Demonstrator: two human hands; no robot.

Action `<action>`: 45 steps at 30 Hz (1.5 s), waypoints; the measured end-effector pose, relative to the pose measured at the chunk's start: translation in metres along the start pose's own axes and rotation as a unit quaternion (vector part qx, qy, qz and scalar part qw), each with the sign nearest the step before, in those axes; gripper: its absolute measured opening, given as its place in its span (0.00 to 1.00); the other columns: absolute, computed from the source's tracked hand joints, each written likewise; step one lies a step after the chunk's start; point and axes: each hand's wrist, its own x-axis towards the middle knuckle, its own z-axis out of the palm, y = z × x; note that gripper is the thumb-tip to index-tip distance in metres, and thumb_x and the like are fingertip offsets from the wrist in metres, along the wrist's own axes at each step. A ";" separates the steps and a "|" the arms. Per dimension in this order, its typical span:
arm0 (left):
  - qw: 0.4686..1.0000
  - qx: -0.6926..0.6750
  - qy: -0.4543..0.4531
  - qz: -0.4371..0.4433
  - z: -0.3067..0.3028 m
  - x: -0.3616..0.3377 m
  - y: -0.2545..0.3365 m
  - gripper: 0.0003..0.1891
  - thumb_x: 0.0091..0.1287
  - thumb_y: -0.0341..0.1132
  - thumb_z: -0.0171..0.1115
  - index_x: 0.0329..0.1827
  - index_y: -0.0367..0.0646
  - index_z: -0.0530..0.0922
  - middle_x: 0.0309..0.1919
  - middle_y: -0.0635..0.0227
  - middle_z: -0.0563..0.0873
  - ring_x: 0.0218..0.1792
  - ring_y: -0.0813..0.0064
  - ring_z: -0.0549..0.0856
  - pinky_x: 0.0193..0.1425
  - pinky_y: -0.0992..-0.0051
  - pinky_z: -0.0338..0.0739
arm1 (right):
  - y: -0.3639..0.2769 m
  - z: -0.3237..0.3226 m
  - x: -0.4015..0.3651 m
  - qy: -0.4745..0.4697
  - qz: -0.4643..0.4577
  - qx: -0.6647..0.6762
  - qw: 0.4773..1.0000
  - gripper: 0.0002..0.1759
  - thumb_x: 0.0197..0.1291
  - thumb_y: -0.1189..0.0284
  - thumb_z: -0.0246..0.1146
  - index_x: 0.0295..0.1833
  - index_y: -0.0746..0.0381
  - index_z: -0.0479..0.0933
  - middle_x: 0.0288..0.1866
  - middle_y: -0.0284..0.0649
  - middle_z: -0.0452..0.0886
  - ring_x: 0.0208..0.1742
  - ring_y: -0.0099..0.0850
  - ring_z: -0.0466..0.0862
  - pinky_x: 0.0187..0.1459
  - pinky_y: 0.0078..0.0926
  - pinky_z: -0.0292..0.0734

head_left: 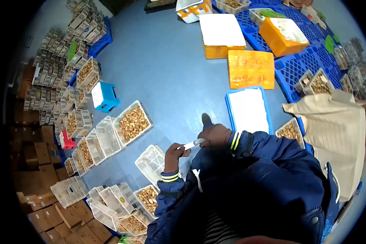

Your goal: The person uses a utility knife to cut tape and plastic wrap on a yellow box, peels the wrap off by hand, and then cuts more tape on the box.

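In front of my body, a slim white object with a grey rounded end [193, 144] spans the gap between my two hands. My left hand [175, 156] pinches its white end with closed fingers. Around the grey end, the fingers of my right hand [215, 135] are closed, hiding part of it. I cannot tell the object's exact kind. Below and left of my left hand, a white plastic crate [149, 162] lies on the floor. A crate of brown mushroom-like pieces [132, 124] stands farther to the left.
Stacked white crates [55, 61] line the left side, above brown cardboard boxes [65, 219]. A blue stool [105, 97] stands on the floor [166, 61]. Orange-and-white foam boxes [221, 34], an orange lid [251, 69] and blue pallets [309, 67] occupy the right.
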 end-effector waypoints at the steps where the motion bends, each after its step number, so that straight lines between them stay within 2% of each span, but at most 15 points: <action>1: 1.000 0.017 0.000 0.001 -0.006 0.021 0.009 0.07 0.63 0.27 0.50 0.35 0.31 0.74 0.29 0.56 0.83 0.31 0.70 0.83 0.41 0.75 0.78 | 0.010 -0.019 0.018 -0.026 0.014 0.014 0.999 0.16 0.56 0.58 0.59 0.44 0.57 0.76 0.36 0.40 0.80 0.40 0.38 0.80 0.40 0.34 0.74; 4: 0.999 0.038 0.020 -0.010 -0.014 0.084 0.055 0.06 0.62 0.28 0.51 0.33 0.32 0.74 0.29 0.56 0.83 0.31 0.70 0.83 0.42 0.74 0.79 | 0.031 -0.067 0.076 -0.076 0.091 0.030 0.993 0.13 0.57 0.63 0.60 0.45 0.56 0.76 0.38 0.37 0.80 0.41 0.33 0.81 0.40 0.30 0.76; 6: 0.998 0.041 0.038 0.025 -0.020 0.109 0.089 0.06 0.63 0.28 0.52 0.32 0.33 0.75 0.28 0.58 0.83 0.30 0.71 0.83 0.42 0.74 0.78 | 0.041 -0.099 0.103 0.022 0.026 0.104 0.994 0.14 0.57 0.63 0.60 0.47 0.56 0.76 0.39 0.35 0.81 0.39 0.30 0.82 0.40 0.28 0.76; 16: 0.996 0.075 0.009 0.038 -0.084 0.275 0.197 0.08 0.62 0.31 0.54 0.35 0.33 0.75 0.32 0.57 0.83 0.34 0.70 0.84 0.40 0.74 0.78 | 0.114 -0.197 0.293 -0.053 -0.043 -0.021 0.997 0.14 0.56 0.59 0.57 0.36 0.58 0.80 0.37 0.40 0.80 0.42 0.38 0.79 0.40 0.35 0.77; 18: 0.998 0.042 -0.013 0.055 -0.094 0.319 0.222 0.08 0.60 0.30 0.56 0.36 0.33 0.76 0.32 0.59 0.83 0.33 0.71 0.83 0.39 0.76 0.78 | 0.125 -0.219 0.328 -0.025 0.038 -0.060 0.997 0.15 0.56 0.60 0.58 0.40 0.59 0.79 0.37 0.40 0.80 0.43 0.38 0.79 0.41 0.35 0.77; 19: 0.966 0.199 -0.058 0.151 -0.103 0.349 0.237 0.08 0.60 0.30 0.56 0.36 0.33 0.76 0.32 0.59 0.83 0.33 0.71 0.83 0.39 0.76 0.78 | 0.132 -0.236 0.342 -0.012 0.049 -0.045 0.998 0.16 0.56 0.60 0.58 0.42 0.60 0.77 0.38 0.41 0.80 0.44 0.38 0.80 0.41 0.34 0.77; 21: 0.987 0.148 -0.060 0.008 -0.099 0.390 0.278 0.08 0.59 0.30 0.58 0.38 0.33 0.76 0.32 0.60 0.83 0.34 0.71 0.83 0.40 0.75 0.77 | 0.150 -0.258 0.365 -0.007 0.070 -0.025 0.997 0.17 0.56 0.60 0.58 0.45 0.60 0.76 0.39 0.41 0.80 0.44 0.38 0.80 0.41 0.34 0.77; 24: 0.985 0.112 -0.125 0.046 -0.094 0.460 0.321 0.10 0.62 0.33 0.56 0.39 0.33 0.75 0.33 0.61 0.83 0.35 0.72 0.83 0.42 0.77 0.76 | 0.187 -0.286 0.404 0.019 0.063 -0.003 0.998 0.19 0.58 0.60 0.57 0.52 0.56 0.74 0.42 0.38 0.80 0.45 0.37 0.80 0.43 0.33 0.78; 28: 0.976 0.131 -0.173 -0.014 -0.070 0.538 0.369 0.13 0.65 0.36 0.53 0.42 0.32 0.74 0.32 0.61 0.82 0.35 0.72 0.82 0.40 0.77 0.77 | 0.227 -0.328 0.425 0.045 0.210 0.026 0.976 0.15 0.63 0.59 0.53 0.49 0.54 0.75 0.41 0.38 0.80 0.46 0.38 0.80 0.42 0.32 0.77; 32: 0.980 0.104 -0.172 -0.010 -0.053 0.618 0.385 0.13 0.66 0.37 0.52 0.43 0.35 0.74 0.33 0.62 0.82 0.36 0.73 0.82 0.41 0.77 0.77 | 0.305 -0.351 0.438 0.152 0.184 0.044 0.970 0.16 0.63 0.59 0.53 0.51 0.56 0.75 0.41 0.41 0.80 0.43 0.37 0.81 0.41 0.30 0.77; 33: 0.983 0.105 -0.148 -0.039 -0.048 0.636 0.394 0.12 0.66 0.37 0.53 0.42 0.35 0.75 0.33 0.63 0.82 0.35 0.73 0.82 0.40 0.77 0.77 | 0.330 -0.356 0.457 0.068 0.274 0.076 0.956 0.16 0.62 0.62 0.56 0.53 0.56 0.74 0.45 0.43 0.78 0.46 0.36 0.80 0.44 0.31 0.77; 38: 0.951 0.235 -0.190 0.065 -0.037 0.704 0.434 0.13 0.67 0.38 0.52 0.43 0.35 0.75 0.34 0.62 0.82 0.36 0.71 0.83 0.42 0.74 0.77 | 0.402 -0.387 0.481 0.245 0.107 -0.061 0.962 0.16 0.60 0.67 0.58 0.53 0.60 0.74 0.43 0.44 0.79 0.45 0.38 0.81 0.48 0.29 0.77; 40: 0.961 0.187 -0.199 0.031 -0.028 0.729 0.450 0.13 0.67 0.37 0.52 0.43 0.35 0.75 0.34 0.62 0.82 0.36 0.71 0.83 0.43 0.73 0.78 | 0.409 -0.413 0.487 0.271 0.249 0.128 0.921 0.15 0.60 0.69 0.57 0.51 0.61 0.75 0.41 0.44 0.79 0.43 0.38 0.81 0.44 0.27 0.78; 44: 0.941 0.250 -0.228 -0.005 0.001 0.784 0.474 0.12 0.66 0.36 0.53 0.42 0.35 0.75 0.34 0.61 0.82 0.35 0.71 0.83 0.43 0.73 0.78 | 0.458 -0.440 0.486 0.295 0.220 0.047 0.928 0.11 0.61 0.68 0.56 0.45 0.63 0.76 0.35 0.44 0.80 0.34 0.35 0.83 0.34 0.28 0.79; 45: 0.928 0.277 -0.251 0.010 0.002 0.800 0.473 0.12 0.66 0.36 0.53 0.41 0.35 0.75 0.33 0.63 0.82 0.35 0.72 0.82 0.42 0.74 0.77 | 0.465 -0.448 0.484 0.306 0.285 0.212 0.883 0.11 0.61 0.67 0.56 0.43 0.63 0.76 0.33 0.43 0.80 0.31 0.33 0.82 0.31 0.28 0.78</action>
